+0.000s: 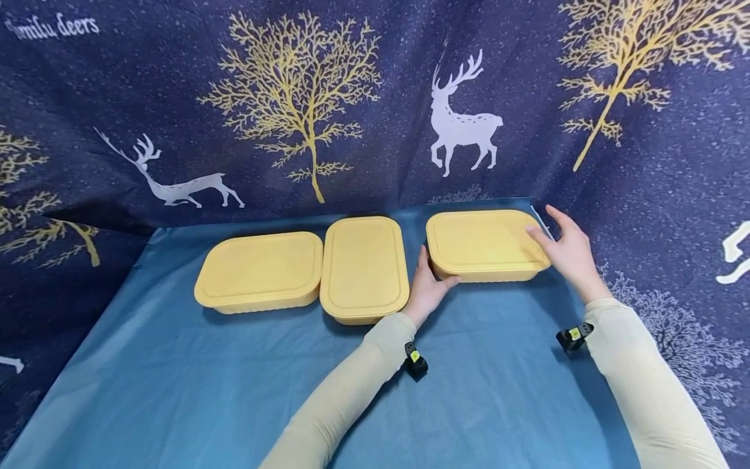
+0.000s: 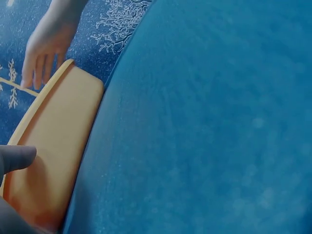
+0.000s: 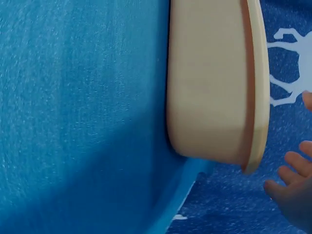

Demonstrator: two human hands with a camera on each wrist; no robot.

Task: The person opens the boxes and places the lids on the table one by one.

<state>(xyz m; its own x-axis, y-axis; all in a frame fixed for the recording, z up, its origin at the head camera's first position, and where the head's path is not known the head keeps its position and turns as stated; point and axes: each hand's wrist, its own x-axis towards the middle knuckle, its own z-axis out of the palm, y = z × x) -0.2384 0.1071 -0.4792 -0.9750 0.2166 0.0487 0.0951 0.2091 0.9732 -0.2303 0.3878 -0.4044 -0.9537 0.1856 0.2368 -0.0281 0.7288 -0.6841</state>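
Observation:
A yellow lidded food container [image 1: 486,241] lies lengthwise on the blue cloth at the right. At its front left corner is my left hand [image 1: 426,290], with the thumb along the front wall and the fingers extended beside the left end. The left wrist view shows the thumb [image 2: 19,157] against the container's side wall [image 2: 58,126], below the rim. My right hand [image 1: 565,251] is at the container's right end, thumb and fingers spread apart. In the right wrist view, the right hand's fingers [image 3: 292,170] are beyond the lid's edge [image 3: 261,122], with a gap between.
Left of my left hand, a second yellow container [image 1: 364,267] stands with its long side pointing away from me. A third yellow container [image 1: 258,270] lies crosswise beside it. Behind the blue cloth [image 1: 234,391] hangs a dark blue curtain [image 1: 375,156] with deer and trees.

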